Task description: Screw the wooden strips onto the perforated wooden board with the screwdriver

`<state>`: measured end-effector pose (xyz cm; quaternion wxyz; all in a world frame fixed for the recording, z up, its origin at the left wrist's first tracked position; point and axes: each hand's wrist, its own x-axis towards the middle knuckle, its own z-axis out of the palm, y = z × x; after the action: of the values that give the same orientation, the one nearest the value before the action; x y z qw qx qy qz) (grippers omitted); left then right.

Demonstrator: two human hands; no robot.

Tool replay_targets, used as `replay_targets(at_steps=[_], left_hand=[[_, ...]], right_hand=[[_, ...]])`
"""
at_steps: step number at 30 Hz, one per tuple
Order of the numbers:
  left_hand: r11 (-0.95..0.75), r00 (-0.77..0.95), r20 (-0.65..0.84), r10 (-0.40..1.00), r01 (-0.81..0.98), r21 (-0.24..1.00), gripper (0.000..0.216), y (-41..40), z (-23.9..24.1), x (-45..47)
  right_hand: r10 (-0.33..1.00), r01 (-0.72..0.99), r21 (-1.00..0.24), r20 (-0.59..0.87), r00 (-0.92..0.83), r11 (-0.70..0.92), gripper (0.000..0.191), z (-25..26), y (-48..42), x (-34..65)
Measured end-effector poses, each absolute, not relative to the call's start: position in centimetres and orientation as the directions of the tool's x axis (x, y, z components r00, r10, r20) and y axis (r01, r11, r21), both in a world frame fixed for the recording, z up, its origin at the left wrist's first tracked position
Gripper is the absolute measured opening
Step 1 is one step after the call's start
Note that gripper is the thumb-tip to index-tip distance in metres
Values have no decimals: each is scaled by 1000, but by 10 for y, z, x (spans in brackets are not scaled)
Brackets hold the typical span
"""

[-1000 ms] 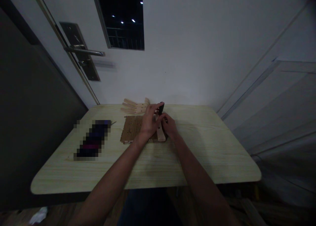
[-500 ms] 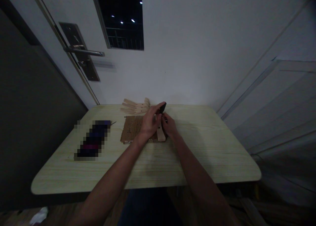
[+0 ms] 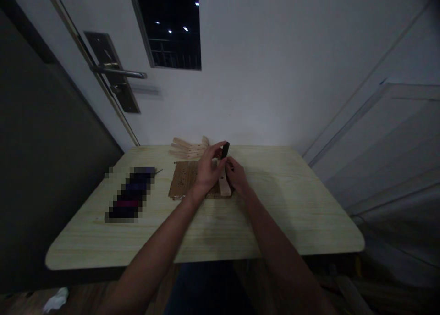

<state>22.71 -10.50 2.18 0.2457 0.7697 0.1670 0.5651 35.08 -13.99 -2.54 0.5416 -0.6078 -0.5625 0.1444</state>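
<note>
My left hand (image 3: 206, 172) is closed, its fingers and thumb around a small dark flat piece (image 3: 225, 150) that stands tilted upward. Just beneath it, a pale curved wooden piece (image 3: 224, 186) with dark holes lies across a sheet of corrugated cardboard (image 3: 183, 179). My right hand (image 3: 236, 175) is beside the wooden piece's upper end, fingers curled and pinched together close to the left thumb. What those right fingers hold is hidden. The cardboard has several small holes punched in it.
Several similar wooden pieces (image 3: 189, 148) lie fanned out at the table's back edge. A pixelated dark object (image 3: 130, 193) lies on the left of the table (image 3: 309, 223), with a thin rod (image 3: 158, 171) by its top. Behind stands a white door with a metal handle (image 3: 120, 72).
The dark piece has turned slightly more upright and shifted a little to the left. Both hands stay in nearly the same place over the cardboard.
</note>
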Motion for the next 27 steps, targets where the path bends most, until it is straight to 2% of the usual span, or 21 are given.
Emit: replay_targets(at_steps=[8, 17, 24, 27], left_hand=[[-833, 373, 787, 492, -61, 550, 40, -106, 20, 226], [-837, 293, 803, 518, -16, 546, 39, -104, 23, 227], [-798, 350, 758, 551, -47, 601, 45, -108, 22, 227], [-811, 388, 760, 522, -50, 582, 42, -109, 23, 226]], right_hand=[[833, 547, -810, 442, 331, 213, 18, -27, -140, 351], [836, 557, -809, 431, 340, 190, 19, -26, -140, 350], [828, 539, -810, 455, 327, 233, 18, -27, -139, 351], [836, 541, -811, 444, 322, 222, 19, -27, -139, 350]])
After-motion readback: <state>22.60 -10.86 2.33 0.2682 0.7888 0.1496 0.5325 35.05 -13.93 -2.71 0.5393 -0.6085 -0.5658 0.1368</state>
